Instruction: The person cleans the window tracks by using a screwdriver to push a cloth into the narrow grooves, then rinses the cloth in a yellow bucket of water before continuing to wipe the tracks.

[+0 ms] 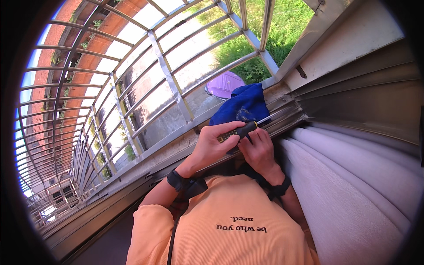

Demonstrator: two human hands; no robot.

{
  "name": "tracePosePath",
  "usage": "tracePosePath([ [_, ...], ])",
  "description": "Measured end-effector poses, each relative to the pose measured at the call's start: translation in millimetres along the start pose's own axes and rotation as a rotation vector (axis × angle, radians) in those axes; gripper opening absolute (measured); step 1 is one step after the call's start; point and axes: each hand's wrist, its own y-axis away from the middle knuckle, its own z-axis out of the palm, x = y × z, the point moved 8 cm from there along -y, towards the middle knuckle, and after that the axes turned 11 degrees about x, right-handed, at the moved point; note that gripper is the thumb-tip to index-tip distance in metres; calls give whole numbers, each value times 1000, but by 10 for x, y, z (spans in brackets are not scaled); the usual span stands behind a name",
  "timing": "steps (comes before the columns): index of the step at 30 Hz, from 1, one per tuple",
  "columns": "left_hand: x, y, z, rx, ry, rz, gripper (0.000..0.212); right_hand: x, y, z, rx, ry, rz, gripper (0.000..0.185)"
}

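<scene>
My left hand is closed around the black and yellow handle of a screwdriver, whose metal shaft points up and right over the window track. My right hand is just below the front of the handle, its fingers curled; whether they pinch the cloth or anything else is hidden. A blue cloth with pale dirt on it lies bunched over the sill and track beyond both hands, and a bit of dark blue shows between them.
Metal window tracks run diagonally past the hands. Outside stands a metal bar grille, with a purple rounded object below it. A pale curtain hangs at the right, beside a dark frame. A black cable runs down the shirt.
</scene>
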Motion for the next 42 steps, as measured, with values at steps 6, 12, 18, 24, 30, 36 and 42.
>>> tracePosePath([
  [6, 131, 14, -437, 160, 10, -160, 31, -12, -28, -31, 3, 41, -11, 36],
  [12, 462, -335, -315, 234, -663, 513, 33, -26, -16, -12, 4, 42, -17, 38],
  [18, 740, -317, -368, 46, -702, 688, 33, 6, -11, -22, 1, 37, -9, 40],
  [24, 714, -206, -404, 108, -481, 467, 36, 11, -13, -20, -6, 24, -12, 40],
  [30, 531, -122, -102, -19, -331, 311, 34, 33, 22, 2, 4, 13, -10, 38],
  [36, 438, -138, 102, -48, -295, 349, 33, 29, 22, -7, 21, -15, -11, 26],
  [42, 341, -190, 171, -39, -262, 306, 34, 24, 0, -25, 44, -5, -16, 24],
])
